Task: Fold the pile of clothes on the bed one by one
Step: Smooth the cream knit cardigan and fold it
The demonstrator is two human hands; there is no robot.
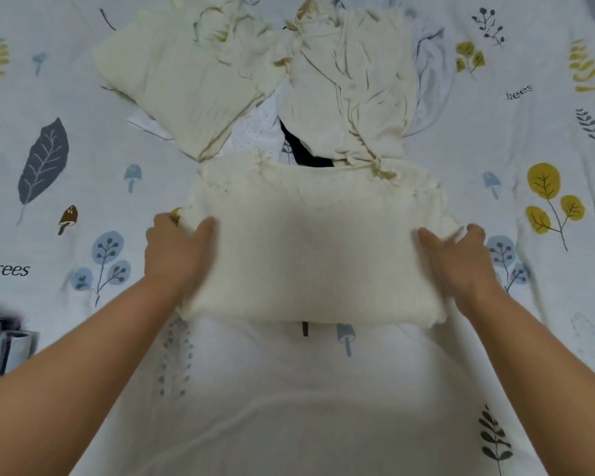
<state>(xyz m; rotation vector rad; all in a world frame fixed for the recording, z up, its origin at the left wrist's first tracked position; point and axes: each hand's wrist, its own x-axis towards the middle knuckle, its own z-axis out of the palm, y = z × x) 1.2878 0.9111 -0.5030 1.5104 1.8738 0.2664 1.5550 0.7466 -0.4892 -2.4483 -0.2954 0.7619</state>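
Cream knit [315, 249] lies mid-bed, nearer than the pile [289, 73]. Left hand [176, 249] and right hand [457, 255] grip its side edges, thumbs on top, fingers tucked under. Risk: soft knit sags on lifting, fold slips open.

A person's two bare arms reach forward over a bed sheet [66, 97] printed with leaves, mushrooms and the word "trees". The left hand [176, 250] and right hand [457, 259] grip opposite sides of a cream knit sweater [313, 245], thumbs on top, fingers tucked under its edges. Beyond it lies a pile [255, 73] of rumpled cream clothes, with a black garment [310, 152] showing beneath.
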